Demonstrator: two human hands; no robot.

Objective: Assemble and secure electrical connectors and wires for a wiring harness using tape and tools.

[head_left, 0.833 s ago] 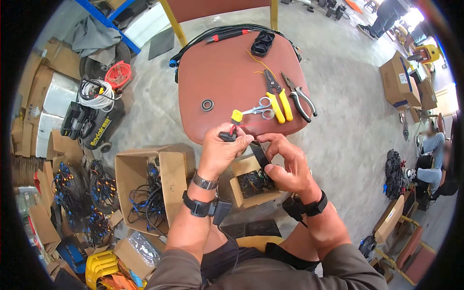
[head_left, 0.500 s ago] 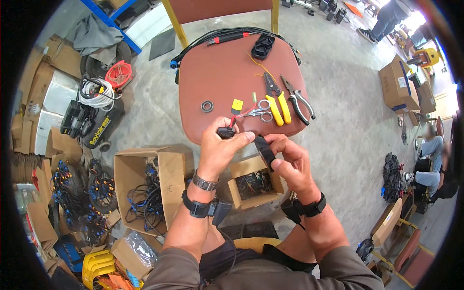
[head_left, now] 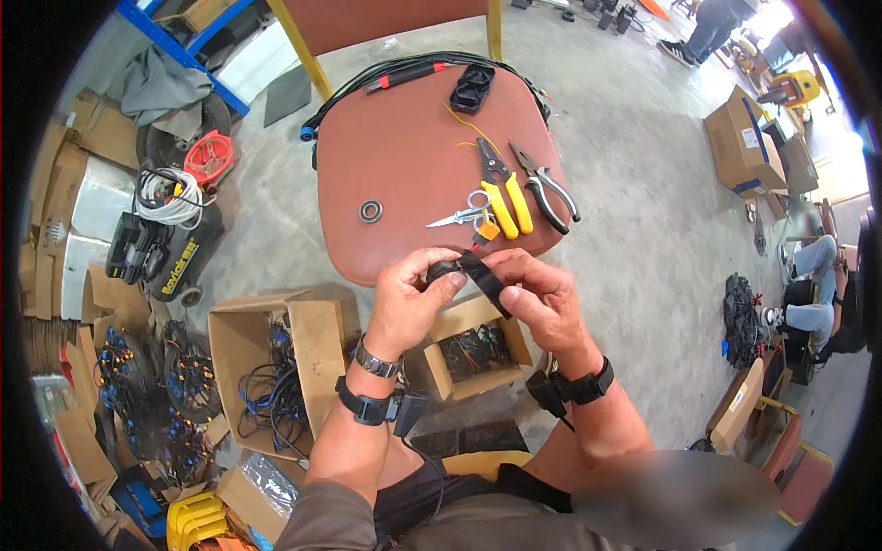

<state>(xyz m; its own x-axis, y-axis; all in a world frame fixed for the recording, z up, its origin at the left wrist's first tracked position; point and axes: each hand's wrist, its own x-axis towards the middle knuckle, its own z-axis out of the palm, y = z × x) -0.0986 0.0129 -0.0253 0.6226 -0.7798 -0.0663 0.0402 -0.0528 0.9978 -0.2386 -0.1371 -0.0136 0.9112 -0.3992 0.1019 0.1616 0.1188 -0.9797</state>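
Note:
In front of the chair seat, my left hand (head_left: 406,301) closes on a small black block-shaped part (head_left: 443,270). A short red lead runs from it to a yellow connector (head_left: 485,229) near the scissors. My right hand (head_left: 544,305) pinches a strip of black tape (head_left: 481,281), whose far end lies against the black part by my left fingertips. On the red-brown seat (head_left: 386,165) beyond are scissors (head_left: 459,217), yellow-handled wire strippers (head_left: 503,197), black-handled pliers (head_left: 546,186), a bearing-like ring (head_left: 370,211) and a black two-cell holder (head_left: 471,87).
Below my hands stands a small carton (head_left: 441,367) of wire scraps. A larger carton (head_left: 317,367) with black cables is on its left. An air compressor (head_left: 175,248) and cable bundles (head_left: 129,376) occupy the left floor. At far right, people sit near another carton (head_left: 740,151).
The tape's end has come over against the black part, and my hands have drawn together. The yellow connector has swung right, toward the strippers. The whole view has shifted slightly.

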